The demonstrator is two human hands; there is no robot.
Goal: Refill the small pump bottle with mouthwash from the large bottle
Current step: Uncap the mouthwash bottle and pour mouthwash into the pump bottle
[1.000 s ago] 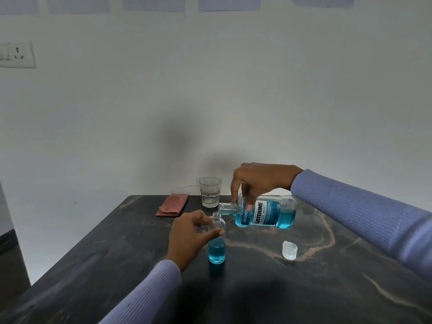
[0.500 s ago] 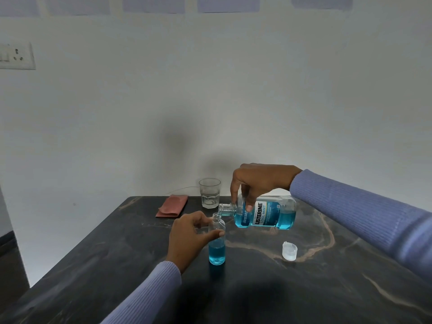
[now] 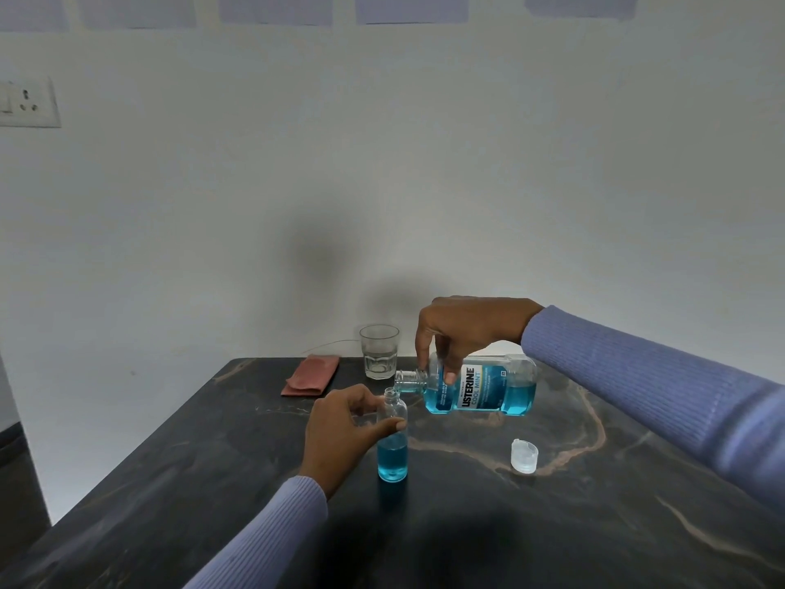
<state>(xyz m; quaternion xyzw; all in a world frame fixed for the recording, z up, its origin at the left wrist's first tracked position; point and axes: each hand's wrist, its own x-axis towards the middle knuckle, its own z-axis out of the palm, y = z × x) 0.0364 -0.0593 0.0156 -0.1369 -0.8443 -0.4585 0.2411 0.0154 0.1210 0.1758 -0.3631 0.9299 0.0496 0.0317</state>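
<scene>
The right hand [image 3: 463, 329] grips the large bottle [image 3: 480, 391] from above, fingers curled down over its shoulder near the neck, thumb on the far side. The bottle lies almost level in the air, long axis running left-right, open mouth pointing toward the person's left and base toward the right. Mouthwash inside sits pooled along the low side, roughly half the body.

The small pump bottle [image 3: 392, 440] stands upright on the dark marble table [image 3: 594, 525], pump off, abt 1/3 full of blue liquid. The left hand [image 3: 340, 435] pinches it near the upper body, thumb at front and fingers wrapped behind, steadying it.

Key relation: the big bottle's mouth sits just above & a touch to the right of the small bottle's narrow opening, the 2 necks at nearly a right angle. Whether a stream is running can't be told; too fine to see.

Judgement: pour step is under way, fill not done. Next calls for a slight tilt of the base upward, with the lip kept over the opening; the neck is narrow vs the wide mouth, so a spill down the side looks likely if tilted fast.

A clear cap [image 3: 524, 456] lies on the table to the right, well apart. A glass [image 3: 379, 352] and a folded red cloth [image 3: 312, 374] sit at the far edge.
</scene>
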